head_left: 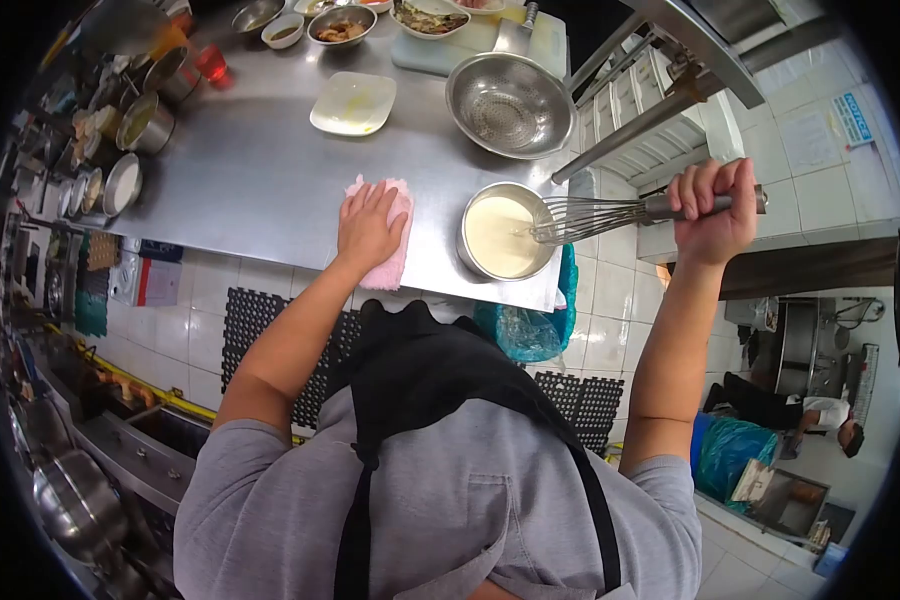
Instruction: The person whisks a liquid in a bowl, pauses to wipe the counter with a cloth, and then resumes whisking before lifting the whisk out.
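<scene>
My right hand (715, 208) is closed round the handle of a wire whisk (600, 215), held out to the right. The whisk's wires tilt over the rim into a steel pot (462, 235), with the tip at the pale cream-coloured liquid (500, 240) in it. My left hand (369, 225) lies with fingers spread on a pink cloth (394, 265) at the front edge of the steel table (245, 160). A perforated steel bowl (510, 105) sits behind the pot. Left of that bowl is a square white plate (353, 103) with yellowish smears.
Bowls of food (341, 28) stand at the back beside a cutting board (415, 50). Metal pots (145, 125) crowd the left end. A teal bag-lined bin (525, 335) is below the front edge. A metal post (630, 130) rises at right. Another person (825, 415) is far right.
</scene>
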Demonstrator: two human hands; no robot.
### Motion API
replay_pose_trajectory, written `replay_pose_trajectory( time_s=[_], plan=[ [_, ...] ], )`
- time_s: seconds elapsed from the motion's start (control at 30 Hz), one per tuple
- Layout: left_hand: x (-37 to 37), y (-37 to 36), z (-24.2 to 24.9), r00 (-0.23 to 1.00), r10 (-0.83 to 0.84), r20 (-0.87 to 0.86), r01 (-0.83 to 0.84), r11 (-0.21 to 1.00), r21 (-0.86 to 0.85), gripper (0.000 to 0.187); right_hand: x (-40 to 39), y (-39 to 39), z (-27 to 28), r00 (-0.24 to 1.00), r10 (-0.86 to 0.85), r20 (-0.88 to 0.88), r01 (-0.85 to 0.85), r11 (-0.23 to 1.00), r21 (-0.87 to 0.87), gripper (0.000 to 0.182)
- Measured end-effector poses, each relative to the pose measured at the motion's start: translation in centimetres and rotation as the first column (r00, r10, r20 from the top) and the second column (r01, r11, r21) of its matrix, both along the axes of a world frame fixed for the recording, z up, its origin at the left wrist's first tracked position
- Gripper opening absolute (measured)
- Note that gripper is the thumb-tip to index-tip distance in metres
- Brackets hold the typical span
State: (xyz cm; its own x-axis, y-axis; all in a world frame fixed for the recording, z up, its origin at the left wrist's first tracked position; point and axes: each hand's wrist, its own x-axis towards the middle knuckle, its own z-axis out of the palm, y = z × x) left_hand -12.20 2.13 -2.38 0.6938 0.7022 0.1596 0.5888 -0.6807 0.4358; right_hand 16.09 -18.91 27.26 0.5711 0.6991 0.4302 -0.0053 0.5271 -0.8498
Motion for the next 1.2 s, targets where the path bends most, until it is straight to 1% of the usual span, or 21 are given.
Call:
replay_pose_trajectory(
  time_s=[0.03, 0.07, 0.13, 0.27, 0.37, 0.43, 0.5, 0.57, 0.6, 0.63, 0.73, 0.77, 0.8, 0.87, 0.9, 0.93, 1.0, 1.03, 1.07, 1.13, 1.2],
  plan=[
    [-0.4, -0.4, -0.4, 0.998, -0.007, -0.06, 0.012, 0.996, 0.084, 0.056, 0.1, 0.0, 0.0, 1.0, -0.016, -0.004, 0.016, 1.0, 0.002, 0.037],
    [-0.7, -0.6, -0.7, 0.998, 0.0, -0.059, 0.004, 0.997, 0.075, 0.056, 0.1, 0.2, -0.1, 1.0, -0.015, -0.005, 0.015, 1.0, 0.001, 0.038],
    [-0.8, -1.0, -1.1, 0.998, 0.024, -0.064, -0.018, 0.996, 0.092, 0.066, 0.1, 0.5, -0.2, 1.0, -0.017, -0.01, 0.016, 1.0, -0.01, 0.038],
    [-0.6, -0.7, -1.0, 0.996, 0.07, -0.064, -0.066, 0.996, 0.057, 0.07, -0.3, 1.5, -1.0, 0.998, -0.048, -0.036, 0.046, 0.998, -0.045, 0.039],
    [-0.6, -0.6, -0.9, 0.994, 0.061, -0.092, -0.054, 0.995, 0.081, 0.071, -0.6, 2.3, -2.2, 0.998, -0.064, -0.019, 0.062, 0.994, -0.093, 0.039],
    [-0.5, -0.6, -1.0, 0.994, 0.06, -0.093, -0.053, 0.995, 0.081, 0.071, -0.6, 2.9, -4.0, 0.999, -0.046, -0.024, 0.044, 0.995, -0.088, 0.038],
    [-0.5, -0.6, -1.0, 0.993, 0.065, -0.101, -0.058, 0.995, 0.079, 0.071, -1.3, 3.9, -6.2, 0.995, -0.096, 0.024, 0.098, 0.987, -0.128, 0.035],
    [-0.5, -0.8, -0.9, 0.992, 0.066, -0.111, -0.058, 0.995, 0.079, 0.071, -2.0, 5.0, -9.1, 0.994, -0.095, 0.054, 0.098, 0.994, -0.056, 0.033],
    [-0.5, -0.8, -0.8, 0.99, 0.07, -0.123, -0.062, 0.996, 0.063, 0.072, -2.5, 5.3, -10.6, 0.989, -0.13, 0.063, 0.133, 0.99, -0.047, 0.032],
    [-0.4, -0.7, -0.8, 0.988, 0.075, -0.136, -0.069, 0.996, 0.049, 0.072, -3.4, 5.6, -11.5, 0.985, -0.167, 0.049, 0.17, 0.982, -0.081, 0.031],
    [-0.4, -0.8, -0.7, 0.985, 0.072, -0.154, -0.066, 0.997, 0.044, 0.073, -4.4, 4.9, -12.6, 0.993, -0.104, 0.062, 0.106, 0.994, -0.037, 0.028],
    [-0.2, -0.9, -0.7, 0.985, 0.082, -0.151, -0.073, 0.995, 0.064, 0.073, -4.7, 4.5, -12.7, 0.989, -0.134, 0.067, 0.14, 0.986, -0.091, 0.026],
    [0.0, -1.0, -0.6, 0.983, 0.084, -0.165, -0.078, 0.996, 0.039, 0.074, -5.0, 4.5, -12.8, 0.985, -0.157, 0.075, 0.166, 0.977, -0.134, 0.025],
    [-0.1, -0.8, -0.4, 0.976, 0.09, -0.197, -0.089, 0.996, 0.012, 0.075, -4.7, 4.0, -14.0, 0.985, -0.163, 0.057, 0.169, 0.978, -0.125, 0.024],
    [-0.1, -0.8, -0.2, 0.974, 0.089, -0.21, -0.09, 0.996, 0.005, 0.076, -4.8, 3.8, -14.1, 0.989, -0.148, 0.007, 0.148, 0.983, -0.11, 0.024],
    [-0.4, -1.0, -0.2, 0.973, 0.089, -0.212, -0.088, 0.996, 0.014, 0.076, -5.1, 3.5, -14.0, 0.981, -0.192, 0.028, 0.194, 0.975, -0.108, 0.024],
    [-0.2, -1.0, -0.1, 0.973, 0.088, -0.212, -0.086, 0.996, 0.019, 0.076, -5.6, 3.1, -14.2, 0.985, -0.159, -0.065, 0.158, 0.987, -0.028, 0.025],
    [-0.3, -1.0, -0.1, 0.972, 0.082, -0.22, -0.083, 0.997, 0.007, 0.076, -5.7, 2.7, -14.3, 0.986, -0.157, -0.059, 0.157, 0.988, -0.009, 0.025],
    [-0.3, -1.0, 0.3, 0.971, 0.105, -0.215, -0.098, 0.994, 0.044, 0.076, -5.9, 2.3, -14.4, 0.985, -0.162, -0.067, 0.163, 0.987, 0.009, 0.025],
    [-0.4, -1.2, 0.8, 0.965, 0.067, -0.253, -0.075, 0.997, -0.024, 0.077, -6.2, 1.6, -14.8, 0.989, -0.14, -0.049, 0.143, 0.988, 0.054, 0.025],
    [-0.5, -1.1, 1.1, 0.965, 0.07, -0.254, -0.08, 0.996, -0.028, 0.077, -6.5, 0.9, -14.8, 0.991, -0.132, -0.033, 0.135, 0.987, 0.085, 0.024]
  ],
)
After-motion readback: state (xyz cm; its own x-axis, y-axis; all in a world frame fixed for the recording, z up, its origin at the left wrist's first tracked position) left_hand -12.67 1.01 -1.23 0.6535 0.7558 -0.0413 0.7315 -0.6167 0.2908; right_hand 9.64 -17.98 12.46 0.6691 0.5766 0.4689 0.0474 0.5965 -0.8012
